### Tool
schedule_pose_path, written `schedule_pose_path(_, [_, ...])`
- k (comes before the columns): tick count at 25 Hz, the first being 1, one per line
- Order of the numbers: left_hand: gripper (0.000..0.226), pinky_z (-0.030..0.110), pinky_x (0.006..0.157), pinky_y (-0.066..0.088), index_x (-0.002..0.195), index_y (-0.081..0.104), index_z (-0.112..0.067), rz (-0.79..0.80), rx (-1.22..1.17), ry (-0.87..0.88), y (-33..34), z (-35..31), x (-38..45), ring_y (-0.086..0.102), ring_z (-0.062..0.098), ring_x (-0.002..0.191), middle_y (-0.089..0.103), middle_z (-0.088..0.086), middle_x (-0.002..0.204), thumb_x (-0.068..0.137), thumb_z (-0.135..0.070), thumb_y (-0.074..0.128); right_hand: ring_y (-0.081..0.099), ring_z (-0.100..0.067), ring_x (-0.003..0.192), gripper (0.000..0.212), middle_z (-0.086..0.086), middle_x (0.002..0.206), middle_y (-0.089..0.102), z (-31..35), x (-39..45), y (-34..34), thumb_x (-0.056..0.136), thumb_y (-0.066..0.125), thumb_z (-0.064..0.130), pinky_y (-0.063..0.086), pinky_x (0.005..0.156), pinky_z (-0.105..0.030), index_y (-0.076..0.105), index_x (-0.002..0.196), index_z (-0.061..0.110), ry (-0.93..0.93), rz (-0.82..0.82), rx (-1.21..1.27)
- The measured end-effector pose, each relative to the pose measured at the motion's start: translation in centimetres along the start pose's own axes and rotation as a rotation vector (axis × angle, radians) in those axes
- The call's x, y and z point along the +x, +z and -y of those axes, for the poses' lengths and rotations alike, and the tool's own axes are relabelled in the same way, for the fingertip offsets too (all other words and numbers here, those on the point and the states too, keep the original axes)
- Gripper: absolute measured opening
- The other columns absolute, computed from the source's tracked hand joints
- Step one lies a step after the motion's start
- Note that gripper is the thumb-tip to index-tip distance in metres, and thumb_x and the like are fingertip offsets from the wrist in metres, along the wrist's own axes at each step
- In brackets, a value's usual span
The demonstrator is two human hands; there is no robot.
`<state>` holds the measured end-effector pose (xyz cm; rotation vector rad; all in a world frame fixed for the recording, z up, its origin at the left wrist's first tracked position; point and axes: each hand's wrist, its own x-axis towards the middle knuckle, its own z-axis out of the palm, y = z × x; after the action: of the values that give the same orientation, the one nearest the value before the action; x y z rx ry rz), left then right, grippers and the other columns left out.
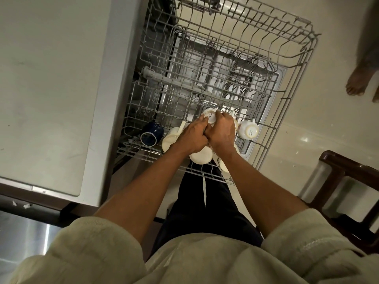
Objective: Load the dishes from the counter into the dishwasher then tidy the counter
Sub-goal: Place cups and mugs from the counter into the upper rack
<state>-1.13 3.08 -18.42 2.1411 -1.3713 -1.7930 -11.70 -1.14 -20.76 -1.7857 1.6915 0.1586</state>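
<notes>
The dishwasher's upper wire rack [287,83] is pulled out below me. Both hands meet over its near end around an upturned white cup [209,117]. My left hand [192,135] grips the cup's left side and my right hand [222,133] grips its right side. Other white cups lie upside down close by: one to the right [248,129], one under my wrists [201,156], another at the left [169,139]. A dark blue mug [151,133] lies on its side at the rack's near left corner.
A pale counter top [51,89] runs along the left, with a steel surface [24,232] below it. A dark wooden chair [344,191] stands at the right. Another person's bare foot [357,82] is on the floor at the far right.
</notes>
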Motion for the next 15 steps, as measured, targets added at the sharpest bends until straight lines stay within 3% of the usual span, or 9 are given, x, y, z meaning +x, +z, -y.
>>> schedule_pose_path(4, [0.075,0.045,0.122,0.021,0.156,0.022,-0.012,-0.008,0.030,0.003,0.3,0.0,-0.4,0.015,0.025,0.151,0.009,0.006,0.166,0.089,-0.005,0.054,0.050,-0.035,0.123,0.044,-0.018,0.133,0.058,-0.1,-1.5,-0.6,0.089,0.065,0.015,0.049,0.094,-0.040,0.059,0.131,0.001,-0.078,0.022,-0.040])
schedule_pose_path(12, [0.061,0.046,0.113,0.039,0.146,0.045,-0.004,-0.035,-0.082,-0.021,-0.3,-0.7,-0.9,0.040,0.033,0.141,0.037,0.013,0.156,0.086,-0.004,0.056,0.062,-0.031,0.108,0.037,-0.011,0.117,0.070,-0.8,-1.7,-0.6,0.085,0.063,0.010,0.050,0.090,-0.036,0.065,0.121,0.005,-0.020,-0.021,0.115])
schedule_pose_path(15, [0.060,0.043,0.111,0.042,0.138,0.055,-0.002,-0.072,-0.106,0.000,0.0,-0.5,-1.7,0.044,0.032,0.138,0.046,0.017,0.149,0.081,-0.019,0.046,0.063,-0.032,0.112,0.039,-0.013,0.119,0.070,-1.2,-2.1,-0.6,0.085,0.063,0.010,0.051,0.095,-0.037,0.066,0.124,0.004,-0.041,-0.034,0.113])
